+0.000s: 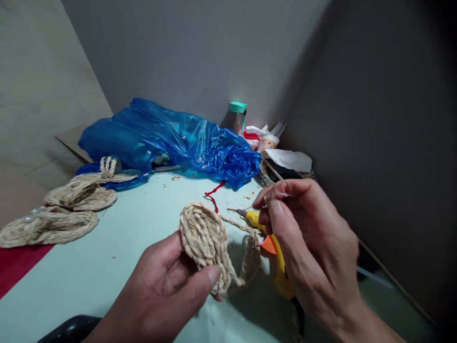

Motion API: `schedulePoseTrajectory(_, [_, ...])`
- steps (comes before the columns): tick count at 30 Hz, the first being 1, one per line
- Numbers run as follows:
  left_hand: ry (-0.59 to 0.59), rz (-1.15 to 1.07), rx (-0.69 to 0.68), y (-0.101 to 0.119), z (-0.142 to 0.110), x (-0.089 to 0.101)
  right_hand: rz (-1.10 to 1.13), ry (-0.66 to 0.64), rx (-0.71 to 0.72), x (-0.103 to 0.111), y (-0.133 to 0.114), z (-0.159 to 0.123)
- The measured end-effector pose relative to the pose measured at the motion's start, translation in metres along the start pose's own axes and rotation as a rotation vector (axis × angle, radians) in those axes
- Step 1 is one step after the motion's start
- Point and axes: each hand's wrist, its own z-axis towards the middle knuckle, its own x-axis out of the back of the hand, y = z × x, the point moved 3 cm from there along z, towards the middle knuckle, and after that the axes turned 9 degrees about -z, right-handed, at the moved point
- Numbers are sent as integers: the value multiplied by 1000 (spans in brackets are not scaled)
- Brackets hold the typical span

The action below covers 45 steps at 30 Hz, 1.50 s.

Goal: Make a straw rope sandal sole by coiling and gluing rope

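My left hand [167,286] grips a coiled oval piece of braided straw rope [204,238], thumb pressed on its lower edge. A loose tail of the braid [252,252] loops off to the right. My right hand [310,247] hovers just right of the coil, fingers pinched together at the tip, above a yellow glue gun [276,262] with an orange trigger that lies on the pale green table [107,267]. What the pinched fingers hold, if anything, is too small to make out.
Several finished woven straw sandals [53,214] lie at the left, partly on a red cloth [17,262]. A blue plastic bag [171,140] fills the back. A teal-capped bottle [236,116], a paper cup [268,141], tissue and a red thread [213,193] sit by the grey walls.
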Motion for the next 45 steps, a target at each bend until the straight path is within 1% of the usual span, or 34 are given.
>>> schedulePoseTrajectory(3, [22, -47, 17, -1, 0, 1, 0, -149, 41, -1, -6, -5])
schedulePoseTrajectory(5, [40, -96, -6, -1, 0, 3, -30, -255, 77, -2, -10, -9])
schedulePoseTrajectory(8, [71, -146, -63, -2, -1, 6, -58, -343, 97, -6, -13, -12])
schedulePoseTrajectory(10, [73, -144, -89, -1, -1, 8, -67, -339, 104, -8, -14, -13])
schedulePoseTrajectory(13, [59, -171, -91, -1, -1, 9, -55, -329, 137, -13, -15, -13])
schedulePoseTrajectory(15, [61, -214, -84, 0, -1, 9, -27, -322, 175, -14, -15, -12])
schedulePoseTrajectory(19, [67, -316, -76, -1, 0, 11, 54, -290, 190, -12, -13, -11])
schedulePoseTrajectory(22, [47, -341, -120, -1, 2, 13, 95, -276, 200, -11, -12, -11])
schedulePoseTrajectory(25, [36, -297, -169, 0, 4, 16, 113, -241, 247, -11, -14, -11])
schedulePoseTrajectory(28, [80, -275, -159, -1, 4, 18, 45, -177, 302, -11, -18, -10])
schedulePoseTrajectory(33, [82, -189, -213, -4, 4, 22, 10, -103, 360, -10, -21, -13])
schedulePoseTrajectory(37, [149, -164, -233, -5, 6, 23, -99, -127, 384, -10, -24, -20])
schedulePoseTrajectory(42, [229, -112, -206, -4, 5, 16, -244, -200, 478, -12, -29, -25])
schedulePoseTrajectory(45, [231, -89, -185, -6, 4, 13, -251, -190, 484, -15, -31, -25])
